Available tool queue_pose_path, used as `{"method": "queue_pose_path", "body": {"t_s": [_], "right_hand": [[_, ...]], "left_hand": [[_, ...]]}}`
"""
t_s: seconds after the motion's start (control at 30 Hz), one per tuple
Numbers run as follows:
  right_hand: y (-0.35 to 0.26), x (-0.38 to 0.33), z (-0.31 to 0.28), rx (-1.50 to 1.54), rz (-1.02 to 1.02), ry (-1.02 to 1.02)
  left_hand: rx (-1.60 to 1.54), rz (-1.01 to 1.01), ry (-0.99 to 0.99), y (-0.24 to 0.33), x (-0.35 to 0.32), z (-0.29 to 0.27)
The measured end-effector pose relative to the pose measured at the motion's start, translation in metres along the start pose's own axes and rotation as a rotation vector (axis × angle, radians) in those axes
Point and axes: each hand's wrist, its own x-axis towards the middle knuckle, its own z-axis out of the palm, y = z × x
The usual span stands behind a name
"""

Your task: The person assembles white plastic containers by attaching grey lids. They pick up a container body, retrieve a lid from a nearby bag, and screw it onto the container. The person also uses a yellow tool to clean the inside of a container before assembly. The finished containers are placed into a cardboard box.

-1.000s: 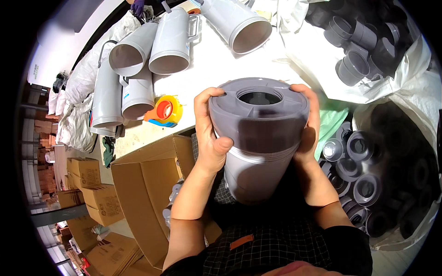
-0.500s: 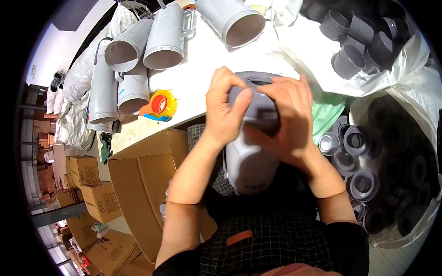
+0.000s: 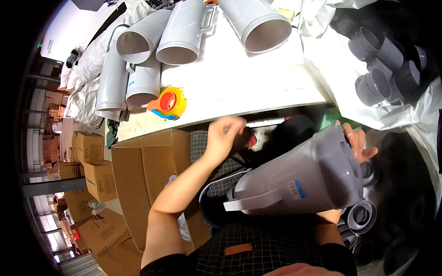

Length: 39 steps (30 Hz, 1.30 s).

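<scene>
A large grey jug (image 3: 281,184) lies tilted across my lap, with its wide end to the right. Its handle (image 3: 255,201) faces me, and a small blue label (image 3: 298,188) sticks to its side. My right hand (image 3: 357,142) grips the jug at the wide end; its fingers curl over the far rim and the palm is hidden behind it. My left hand (image 3: 225,138) is apart from the jug, above my left thigh. Its fingers are loosely curled and somewhat blurred, with nothing visible in them.
Several grey jug bodies (image 3: 179,37) lie on the white table (image 3: 258,83), near a yellow-and-orange tape dispenser (image 3: 170,103). An open cardboard box (image 3: 152,170) stands at my left. Sacks at right hold grey cups (image 3: 374,85) and round lids (image 3: 361,216).
The jug has gone from upright between both hands to tilted, wide end rightward. My left hand has come off its top; my right hand has moved right and down with it.
</scene>
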Motion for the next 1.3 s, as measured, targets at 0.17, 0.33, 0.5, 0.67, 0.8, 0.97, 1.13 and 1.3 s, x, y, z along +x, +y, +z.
{"method": "queue_pose_path", "body": {"t_s": [0.17,0.33,0.5,0.67,0.8,0.97,1.13,1.3], "right_hand": [[0.015,0.026,-0.017,0.109,0.144,-0.001],[0.025,0.067,-0.041,0.075,0.401,0.264],[0.081,0.101,-0.042,-0.843,1.013,-0.044],[0.124,0.113,-0.078,-1.892,0.124,-0.835],[0.121,0.097,-0.090,-1.654,0.746,-0.169],[0.097,0.079,-0.075,-1.453,0.927,-0.012],[0.078,0.063,-0.033,-0.950,0.441,0.204],[0.037,0.046,-0.027,-0.964,0.294,0.449]], "left_hand": [[0.499,0.264,0.297,-0.041,0.146,0.021],[0.377,0.024,0.156,-0.059,0.172,0.026],[0.530,0.191,0.155,-0.054,0.165,0.020],[0.477,0.118,0.078,-0.051,0.176,0.012],[-0.567,-0.165,0.293,-0.029,0.196,-0.016],[-0.206,0.153,-0.096,0.031,0.074,0.041],[-0.577,0.058,-0.384,0.053,0.047,0.026],[-0.859,-0.015,-0.342,0.102,0.009,0.007]]}}
